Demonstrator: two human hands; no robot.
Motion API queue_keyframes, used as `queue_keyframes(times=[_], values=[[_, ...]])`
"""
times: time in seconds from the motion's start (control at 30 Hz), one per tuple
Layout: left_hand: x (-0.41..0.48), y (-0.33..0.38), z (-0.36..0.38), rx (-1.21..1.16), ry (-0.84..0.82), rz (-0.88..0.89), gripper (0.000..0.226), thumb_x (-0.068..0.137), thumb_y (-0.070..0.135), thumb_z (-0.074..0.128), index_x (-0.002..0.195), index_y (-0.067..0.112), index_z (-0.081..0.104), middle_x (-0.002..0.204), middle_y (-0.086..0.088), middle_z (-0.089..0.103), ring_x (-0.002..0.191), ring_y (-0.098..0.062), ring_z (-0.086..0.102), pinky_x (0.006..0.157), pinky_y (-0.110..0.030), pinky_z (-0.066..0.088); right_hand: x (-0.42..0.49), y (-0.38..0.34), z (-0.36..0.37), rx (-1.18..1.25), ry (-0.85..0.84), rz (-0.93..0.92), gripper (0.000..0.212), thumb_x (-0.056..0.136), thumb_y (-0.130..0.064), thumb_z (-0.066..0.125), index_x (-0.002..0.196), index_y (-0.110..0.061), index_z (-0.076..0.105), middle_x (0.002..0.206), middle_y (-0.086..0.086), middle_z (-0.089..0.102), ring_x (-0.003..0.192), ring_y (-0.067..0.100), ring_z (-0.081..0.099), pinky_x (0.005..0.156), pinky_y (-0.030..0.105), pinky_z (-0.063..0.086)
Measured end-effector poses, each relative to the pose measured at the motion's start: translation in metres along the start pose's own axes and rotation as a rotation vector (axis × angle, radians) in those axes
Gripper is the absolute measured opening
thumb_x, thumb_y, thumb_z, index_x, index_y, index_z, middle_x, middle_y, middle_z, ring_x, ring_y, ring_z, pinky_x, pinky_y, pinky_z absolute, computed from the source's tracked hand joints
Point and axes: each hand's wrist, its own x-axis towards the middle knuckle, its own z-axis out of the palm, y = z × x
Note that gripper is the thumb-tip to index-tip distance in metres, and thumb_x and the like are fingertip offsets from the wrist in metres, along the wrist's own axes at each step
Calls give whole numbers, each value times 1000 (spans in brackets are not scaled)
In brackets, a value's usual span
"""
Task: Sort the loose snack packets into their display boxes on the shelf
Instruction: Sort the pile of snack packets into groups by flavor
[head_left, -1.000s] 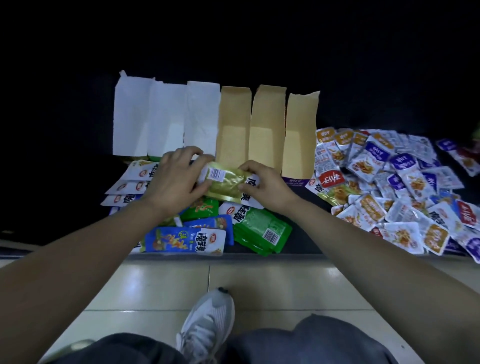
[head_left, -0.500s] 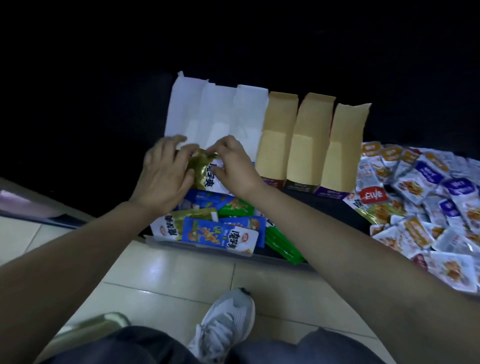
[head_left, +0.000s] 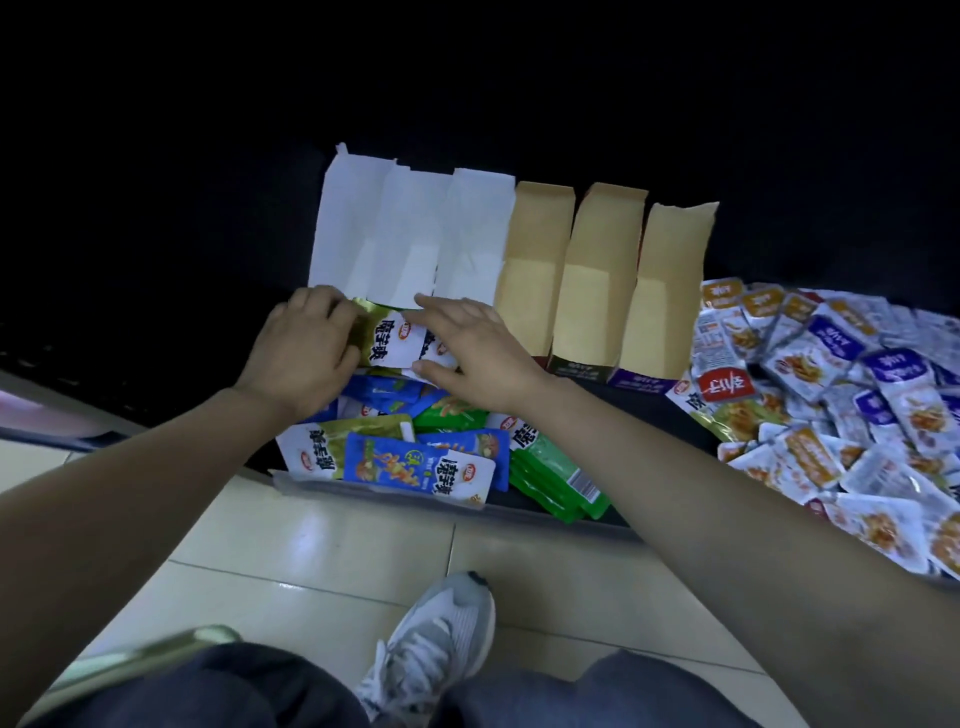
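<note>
On the dark shelf stand three display boxes with white flaps (head_left: 410, 239) and three with brown flaps (head_left: 597, 270). My left hand (head_left: 306, 348) grips the left end of a gold-and-white snack packet (head_left: 382, 338), which lies at the mouth of the white boxes. My right hand (head_left: 483, 348) is spread, its straight fingers resting on the packet's right end and on the white packets beside it. Below my hands lie loose blue packets (head_left: 415, 462) and green packets (head_left: 556, 478).
A big heap of small white, orange and purple packets (head_left: 841, 395) covers the shelf on the right. The shelf's front edge (head_left: 519, 512) runs above a tiled floor. My shoe (head_left: 441, 634) and knees are at the bottom.
The gold packet went from the middle of the shelf left to the white boxes with both hands. My right hand's fingers have straightened from a pinch.
</note>
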Motion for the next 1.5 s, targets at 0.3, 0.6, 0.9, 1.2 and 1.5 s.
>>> queue_keyframes(times=[0.3, 0.6, 0.9, 1.2, 1.5], values=[[52, 79, -25, -88, 216, 264, 38, 84, 28, 38, 98, 10, 68, 99, -11, 58, 103, -35, 50, 84, -42, 36, -46, 36, -46, 77, 231, 95, 37, 94, -19, 53, 130, -11, 56, 132, 11, 55, 117, 26, 56, 97, 39, 41], [114, 275, -26, 76, -88, 800, 36, 92, 34, 47, 122, 18, 59, 124, -11, 52, 123, -30, 39, 98, -39, 32, -201, 112, -102, -103, 493, 642, 30, 85, -16, 47, 110, -8, 62, 103, 12, 64, 90, 31, 62, 76, 44, 50], [80, 332, 61, 202, -514, 852, 64, 98, 27, 43, 152, 8, 14, 160, -17, 7, 146, -31, 12, 118, -40, 20, -263, 133, -59, -287, -37, 898, 57, 91, -33, 60, 143, -19, 43, 155, 3, 33, 140, 24, 32, 112, 36, 20], [88, 335, 76, -62, -316, 798, 44, 94, 17, 45, 137, 10, 37, 141, -15, 32, 127, -30, 33, 102, -37, 29, -290, 134, -65, -392, 255, 889, 56, 84, -45, 54, 131, -14, 56, 141, 17, 48, 128, 35, 43, 103, 50, 34], [98, 342, 85, -134, -275, 731, 55, 88, 33, 62, 132, 9, 40, 130, -11, 41, 120, -27, 40, 97, -36, 36, -307, 140, -60, -346, 181, 900, 61, 80, -44, 52, 133, -15, 56, 141, 13, 51, 136, 33, 42, 108, 50, 32]])
